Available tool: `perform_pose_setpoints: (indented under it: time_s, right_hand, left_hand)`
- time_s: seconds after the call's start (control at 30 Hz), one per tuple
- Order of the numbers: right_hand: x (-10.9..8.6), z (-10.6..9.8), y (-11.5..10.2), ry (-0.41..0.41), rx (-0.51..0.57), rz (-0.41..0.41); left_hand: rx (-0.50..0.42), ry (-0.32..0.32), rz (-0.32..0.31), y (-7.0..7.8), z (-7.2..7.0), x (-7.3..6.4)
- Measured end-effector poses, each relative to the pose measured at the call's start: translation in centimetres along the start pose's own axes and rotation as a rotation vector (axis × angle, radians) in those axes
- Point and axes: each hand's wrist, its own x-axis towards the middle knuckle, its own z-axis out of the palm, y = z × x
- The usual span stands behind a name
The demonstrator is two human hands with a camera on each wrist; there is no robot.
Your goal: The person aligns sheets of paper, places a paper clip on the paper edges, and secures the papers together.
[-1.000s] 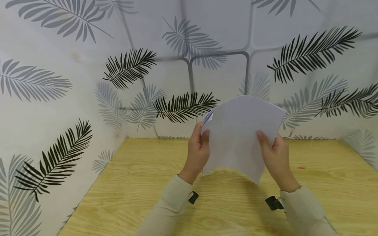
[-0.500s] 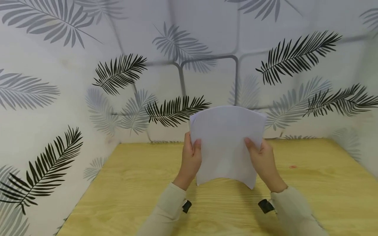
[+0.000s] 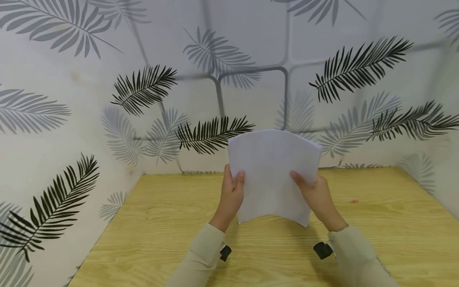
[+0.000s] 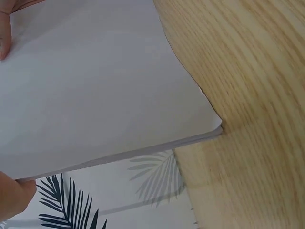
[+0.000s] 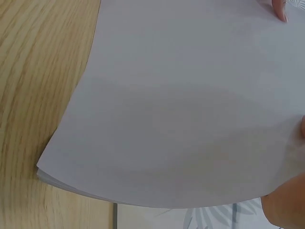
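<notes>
A stack of white paper sheets [image 3: 270, 179] is held up above the table, its middle bowed. My left hand [image 3: 231, 193] grips the left edge, thumb on the near face and fingers behind. On the opposite edge my right hand [image 3: 319, 199] pinches the sheets the same way, its thumb lying further in on the page. In the left wrist view the layered edge of the stack [image 4: 119, 95] shows along its side. The right wrist view has the curved sheets [image 5: 167, 119] with slightly uneven layers at one corner. Fingers behind the paper are mostly hidden.
A small red paper clip [image 3: 354, 201] lies on the wood-grain table [image 3: 161, 223], right of the right hand. Behind the table stands a wall [image 3: 251, 40] with a leaf pattern. Dark devices are strapped at both wrists.
The stack and both hands first shift left and slightly lower in view, as the whole view shifts too. The stack's top edges, fanned at the corners earlier, now lie more evenly together.
</notes>
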Motion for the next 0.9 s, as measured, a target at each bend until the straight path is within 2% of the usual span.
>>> perform_pose_setpoints:
  time_s: [0.27,0.47,0.73,0.87,0.9]
  right_hand:
    - [0.4,-0.4,0.1,-0.065,-0.003,0.058]
    - [0.4,-0.5,-0.5,-0.054,0.002,0.09]
    - [0.5,-1.1,-1.8,-0.099,-0.006,0.131]
    - [0.5,-1.3,-2.4,-0.117,0.009,0.128]
    - [0.5,-1.4,-2.6,-0.128,0.017,0.13]
  left_hand:
    - [-0.048,-0.045,-0.015,-0.2,-0.3,0.3]
    - [-0.038,-0.014,-0.054,0.1,-0.4,0.4]
    - [0.013,0.046,0.025,1.4,-0.7,0.4]
    - [0.047,0.061,0.073,0.2,-0.9,0.8]
    - [0.059,0.063,0.074,0.4,-0.9,0.8]
